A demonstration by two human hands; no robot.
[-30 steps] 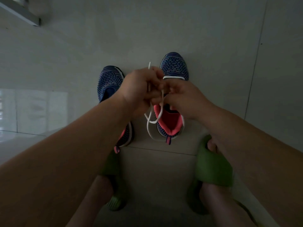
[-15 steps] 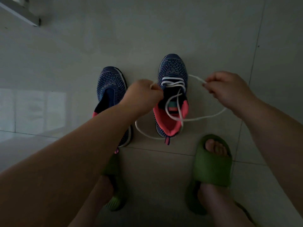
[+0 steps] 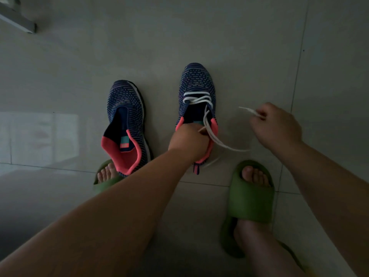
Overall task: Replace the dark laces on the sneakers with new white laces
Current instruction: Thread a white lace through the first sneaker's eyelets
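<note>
Sneakers sit mid-frame on the floor: the left sneaker (image 3: 125,124) unlaced, the right sneaker (image 3: 196,100) half laced. Both look light and soft. The left hand (image 3: 187,141) grips its collar; the right hand (image 3: 276,124) pinches the limp white lace (image 3: 214,137) near its stiff tip, the best hold.

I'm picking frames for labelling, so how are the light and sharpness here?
Head view: dim overall, colours muted; a pale window glare on the floor at left; wide-angle bending toward the edges; the lace tip in the right hand is slightly motion-blurred; the sneakers stay readable.
</note>
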